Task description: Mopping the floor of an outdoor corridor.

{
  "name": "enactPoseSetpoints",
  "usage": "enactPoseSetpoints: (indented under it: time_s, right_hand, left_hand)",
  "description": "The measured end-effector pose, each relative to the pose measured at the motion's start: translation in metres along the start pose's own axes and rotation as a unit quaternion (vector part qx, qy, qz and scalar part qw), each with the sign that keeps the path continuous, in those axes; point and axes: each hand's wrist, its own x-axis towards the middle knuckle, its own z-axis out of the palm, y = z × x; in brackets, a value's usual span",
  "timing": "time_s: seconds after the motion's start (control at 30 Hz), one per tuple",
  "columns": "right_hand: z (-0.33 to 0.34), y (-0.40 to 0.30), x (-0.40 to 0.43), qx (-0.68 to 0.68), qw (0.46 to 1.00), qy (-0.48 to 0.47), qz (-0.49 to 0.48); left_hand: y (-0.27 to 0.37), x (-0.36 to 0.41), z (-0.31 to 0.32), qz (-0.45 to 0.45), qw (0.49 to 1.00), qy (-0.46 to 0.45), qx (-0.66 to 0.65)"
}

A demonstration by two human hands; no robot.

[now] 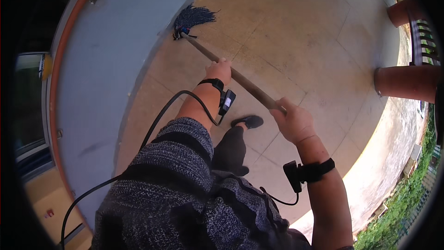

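A mop with a long wooden handle runs slantwise in front of me. Its dark blue string head lies on the tiled floor, close to the foot of the grey-blue wall, with the strands fanned towards the right. My left hand is closed around the handle partway along it. Nearer the handle's upper end, my right hand grips it, with the thumb and fingers wrapped round the wood. Both wrists carry black straps with small devices and cables.
The grey-blue wall with an orange-brown ledge edge rises at the left, beside a window. Reddish round pillars and a dark railing stand at the right. My shoe is on the floor below the handle.
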Motion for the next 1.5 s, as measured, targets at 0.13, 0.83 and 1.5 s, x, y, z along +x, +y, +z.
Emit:
enactPoseSetpoints:
  time_s: [0.13, 0.83, 1.5]
  right_hand:
    - [0.005, -0.009, -0.022, 0.026, 0.999, -0.014, -0.019]
    - [0.116, -0.075, -0.622, 0.137, 0.802, 0.330, 0.478]
    - [0.005, -0.010, -0.225, 0.194, 0.960, 0.103, 0.176]
  left_hand:
    - [-0.024, -0.022, -0.007, 0.031, 0.998, -0.055, 0.014]
    - [0.229, -0.501, 0.251, 0.697, 0.600, -0.360, 0.155]
    - [0.008, -0.155, 0.080, 0.356, 0.917, 0.090, -0.157]
